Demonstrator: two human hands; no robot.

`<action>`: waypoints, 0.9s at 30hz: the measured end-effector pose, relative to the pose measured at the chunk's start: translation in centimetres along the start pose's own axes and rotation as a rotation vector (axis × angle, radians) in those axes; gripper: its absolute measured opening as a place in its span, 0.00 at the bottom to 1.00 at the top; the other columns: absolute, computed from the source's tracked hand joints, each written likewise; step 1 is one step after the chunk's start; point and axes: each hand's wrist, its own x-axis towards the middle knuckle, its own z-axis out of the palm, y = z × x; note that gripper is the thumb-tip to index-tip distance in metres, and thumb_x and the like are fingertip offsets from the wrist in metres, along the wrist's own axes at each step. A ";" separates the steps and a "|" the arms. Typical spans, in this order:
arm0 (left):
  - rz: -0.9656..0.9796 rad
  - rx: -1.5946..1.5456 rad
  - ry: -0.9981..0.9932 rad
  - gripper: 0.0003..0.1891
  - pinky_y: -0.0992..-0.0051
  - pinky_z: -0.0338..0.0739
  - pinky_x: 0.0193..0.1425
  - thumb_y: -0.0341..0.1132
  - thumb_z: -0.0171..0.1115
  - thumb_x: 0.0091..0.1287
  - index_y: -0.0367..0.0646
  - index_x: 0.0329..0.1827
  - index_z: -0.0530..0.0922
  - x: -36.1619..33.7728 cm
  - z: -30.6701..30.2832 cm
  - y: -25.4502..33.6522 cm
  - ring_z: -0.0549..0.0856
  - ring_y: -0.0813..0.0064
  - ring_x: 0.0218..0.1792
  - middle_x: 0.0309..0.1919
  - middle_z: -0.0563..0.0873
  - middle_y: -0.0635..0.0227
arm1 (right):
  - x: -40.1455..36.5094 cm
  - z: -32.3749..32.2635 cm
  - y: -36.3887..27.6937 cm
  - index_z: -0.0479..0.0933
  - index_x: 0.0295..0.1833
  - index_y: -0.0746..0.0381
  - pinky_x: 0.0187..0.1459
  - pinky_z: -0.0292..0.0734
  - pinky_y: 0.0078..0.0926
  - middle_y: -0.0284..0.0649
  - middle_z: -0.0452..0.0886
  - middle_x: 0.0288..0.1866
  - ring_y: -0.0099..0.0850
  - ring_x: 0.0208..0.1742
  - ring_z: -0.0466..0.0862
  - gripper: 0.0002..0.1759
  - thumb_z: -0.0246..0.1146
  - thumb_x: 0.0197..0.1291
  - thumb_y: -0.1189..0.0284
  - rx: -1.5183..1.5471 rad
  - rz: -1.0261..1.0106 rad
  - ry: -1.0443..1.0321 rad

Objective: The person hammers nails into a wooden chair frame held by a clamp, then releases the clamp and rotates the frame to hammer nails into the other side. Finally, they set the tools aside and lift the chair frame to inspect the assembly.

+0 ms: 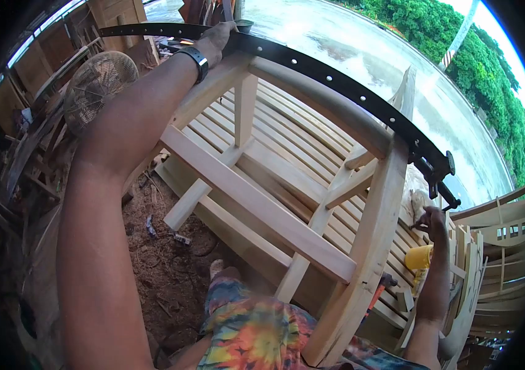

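Black clamp [345,88] spans the wooden frame [370,216], 10 to 3 o'clock. Left hand [215,42], 11 o'clock, grips its bar; right hand [433,223], 3 o'clock, curls near the handle [454,201], contact unclear. Step appears to be clamp alignment; tightening would require square seating.

Black clamp bar [329,78] with a line of pale dots; frame [370,225] in light tan; clothing [256,333] tie-dyed in yellow, orange, green and blue; yellow container [418,257]; orange-red hammer handle [374,300]; dark watch strap [199,60]; brown ground [167,271]; green trees [459,80].
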 end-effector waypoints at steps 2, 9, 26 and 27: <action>-0.013 -0.013 0.003 0.14 0.72 0.72 0.55 0.42 0.59 0.58 0.44 0.40 0.82 -0.4 0.3 0.2 0.82 0.74 0.45 0.39 0.85 0.66 | -0.6 -0.9 0.1 0.64 0.20 0.55 0.30 0.82 0.43 0.33 0.64 0.15 0.32 0.18 0.75 0.17 0.57 0.61 0.67 -0.004 0.033 -0.074; -0.004 -0.063 -0.043 0.13 0.73 0.77 0.52 0.45 0.60 0.63 0.45 0.42 0.81 2.1 -0.2 -0.8 0.85 0.73 0.41 0.39 0.87 0.67 | -1.8 -1.9 -0.2 0.63 0.17 0.54 0.29 0.83 0.45 0.33 0.64 0.13 0.32 0.18 0.76 0.20 0.57 0.61 0.64 -0.039 0.052 -0.210; -0.150 0.430 -0.148 0.16 0.82 0.66 0.23 0.46 0.50 0.74 0.44 0.39 0.81 -6.9 -12.9 5.3 0.78 0.82 0.22 0.33 0.88 0.70 | -9.3 -9.5 27.4 0.75 0.48 0.59 0.36 0.80 0.28 0.35 0.81 0.40 0.26 0.31 0.82 0.20 0.69 0.55 0.61 -0.029 0.153 -0.183; -0.276 0.436 -0.295 0.10 0.74 0.72 0.25 0.40 0.53 0.67 0.45 0.34 0.79 -7.5 -17.7 6.1 0.80 0.76 0.24 0.27 0.84 0.69 | -12.5 -7.2 27.8 0.74 0.50 0.60 0.34 0.81 0.28 0.36 0.82 0.39 0.26 0.29 0.82 0.22 0.69 0.54 0.60 -0.125 0.377 -0.194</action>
